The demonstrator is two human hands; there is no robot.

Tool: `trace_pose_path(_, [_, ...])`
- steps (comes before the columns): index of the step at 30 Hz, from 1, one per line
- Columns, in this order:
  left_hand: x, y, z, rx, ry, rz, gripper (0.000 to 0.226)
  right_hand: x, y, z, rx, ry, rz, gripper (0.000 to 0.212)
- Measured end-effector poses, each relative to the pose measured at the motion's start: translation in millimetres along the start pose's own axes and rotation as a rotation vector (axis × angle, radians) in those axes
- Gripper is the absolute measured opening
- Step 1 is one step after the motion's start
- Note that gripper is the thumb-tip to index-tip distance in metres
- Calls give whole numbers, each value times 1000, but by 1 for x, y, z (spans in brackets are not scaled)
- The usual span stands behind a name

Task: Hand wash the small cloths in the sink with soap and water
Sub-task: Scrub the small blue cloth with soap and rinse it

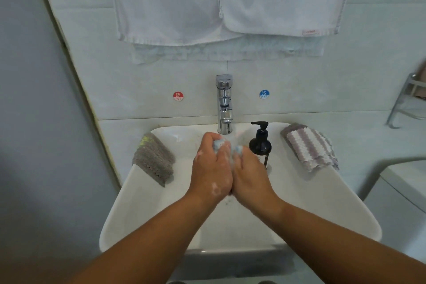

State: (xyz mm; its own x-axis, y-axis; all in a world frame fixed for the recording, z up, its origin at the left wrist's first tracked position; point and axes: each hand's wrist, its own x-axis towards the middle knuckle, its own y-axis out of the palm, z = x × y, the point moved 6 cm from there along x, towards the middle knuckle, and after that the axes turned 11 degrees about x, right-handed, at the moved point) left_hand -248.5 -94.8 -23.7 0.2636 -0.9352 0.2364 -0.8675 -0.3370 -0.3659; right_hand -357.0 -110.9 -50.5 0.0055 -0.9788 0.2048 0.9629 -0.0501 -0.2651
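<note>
Over the white sink (143, 205), my left hand (211, 168) and my right hand (250, 175) are pressed together, both gripping a small light-blue cloth (222, 145) bunched between them. Only bits of the cloth show above my fingers. Soap foam dots my left hand. A grey cloth (153, 158) lies folded on the sink's left rim. A purple-and-white striped cloth (310, 146) lies on the right rim. A black soap pump bottle (260, 143) stands just right of my hands. The chrome tap (224, 104) is behind them.
White towels (221, 0) hang on the wall above the tap. Hot (178, 96) and cold (264, 94) stickers flank it. A metal rack (408, 101) sits at the right edge, and a white fixture (401, 191) stands to the sink's right.
</note>
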Motion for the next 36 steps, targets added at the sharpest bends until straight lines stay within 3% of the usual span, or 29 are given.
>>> trace_pose_path(3, [9,-10,2,68,-7,-66,10,-14,4,17,112,-69,17,21])
trace_pose_path(6, [-1,1,6,51,-4,54,9,-2,-7,35,55,-173,-82,16])
trace_pose_path(8, [-9,7,5,-24,-18,103,10,12,-11,28,72,-95,-114,18])
trace_pose_path(11, [-3,0,-2,-13,9,31,9,9,-3,12,30,11,-48,27])
trace_pose_path(14, [8,-12,2,50,-5,-58,8,-11,10,10,87,0,56,24])
trace_pose_path(18, [-3,0,12,73,-27,87,8,-4,-2,28,40,-162,-59,19])
trace_pose_path(21, [-15,6,7,-5,-6,135,7,13,-7,12,31,-30,-98,19])
trace_pose_path(24, [-4,-5,2,4,-22,26,8,1,4,1,-20,20,8,30])
trace_pose_path(27, [6,-12,9,119,-42,-63,7,-14,10,14,52,-60,62,24])
trace_pose_path(30, [-4,2,15,80,-28,83,8,-6,-1,34,18,-185,-16,15])
trace_pose_path(33, [-16,9,11,2,-21,134,10,14,-7,15,21,-11,-73,18])
trace_pose_path(36, [-5,-1,3,59,16,24,9,7,4,-4,-19,49,41,26])
